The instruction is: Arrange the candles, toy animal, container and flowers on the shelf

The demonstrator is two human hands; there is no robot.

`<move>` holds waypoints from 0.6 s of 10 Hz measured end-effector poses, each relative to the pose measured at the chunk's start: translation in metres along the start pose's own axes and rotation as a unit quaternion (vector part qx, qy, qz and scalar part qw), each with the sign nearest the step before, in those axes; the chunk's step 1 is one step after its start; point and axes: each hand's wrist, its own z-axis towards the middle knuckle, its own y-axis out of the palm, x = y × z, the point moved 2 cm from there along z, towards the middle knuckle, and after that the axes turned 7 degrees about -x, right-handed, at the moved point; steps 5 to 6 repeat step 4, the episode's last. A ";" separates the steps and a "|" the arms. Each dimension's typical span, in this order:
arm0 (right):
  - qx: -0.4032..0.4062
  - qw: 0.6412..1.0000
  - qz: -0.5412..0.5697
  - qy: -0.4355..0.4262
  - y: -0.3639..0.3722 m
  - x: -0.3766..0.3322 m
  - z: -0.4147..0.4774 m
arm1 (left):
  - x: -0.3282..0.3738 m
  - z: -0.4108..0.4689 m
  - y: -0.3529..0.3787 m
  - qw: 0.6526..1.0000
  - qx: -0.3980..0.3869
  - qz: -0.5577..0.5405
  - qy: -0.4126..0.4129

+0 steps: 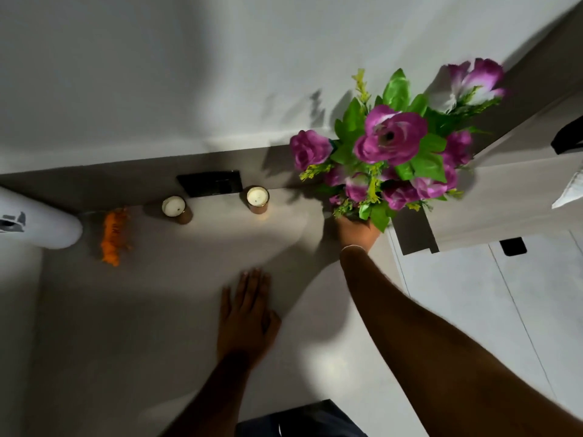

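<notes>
A bunch of purple flowers (391, 143) with green leaves stands up at the right end of the grey shelf (157, 294). My right hand (358, 231) is shut around its base, which is hidden under the leaves. Two white candles in brown jars, one on the left (175, 208) and one on the right (257, 198), stand near the back wall. To their left lies an orange toy animal (113, 236). A white cylindrical container (38, 220) lies at the far left. My left hand (249, 313) rests flat on the shelf with fingers spread.
A black flat object (209, 183) leans against the wall between the candles. A grey wooden panel (504, 190) rises to the right of the flowers, above a white tiled floor (504, 294). Dark clothing shows at the bottom edge.
</notes>
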 end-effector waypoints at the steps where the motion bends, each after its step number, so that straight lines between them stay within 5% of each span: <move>1: -0.010 0.999 -0.041 0.008 -0.004 0.007 -0.030 | -0.001 -0.001 -0.004 1.000 -0.019 0.004 0.003; 2: -0.092 0.988 -0.121 -0.041 -0.001 0.023 -0.080 | -0.002 -0.004 -0.007 0.999 -0.033 0.001 -0.007; 3: -0.206 0.877 -0.360 -0.243 0.014 0.031 -0.133 | -0.005 -0.015 -0.029 0.997 -0.025 -0.004 -0.075; 4: -0.266 0.790 -0.450 -0.320 0.028 0.024 -0.157 | -0.010 -0.022 -0.052 0.996 0.042 -0.017 -0.081; 6: -0.266 0.790 -0.450 -0.320 0.028 0.024 -0.157 | -0.010 -0.022 -0.052 0.996 0.042 -0.017 -0.081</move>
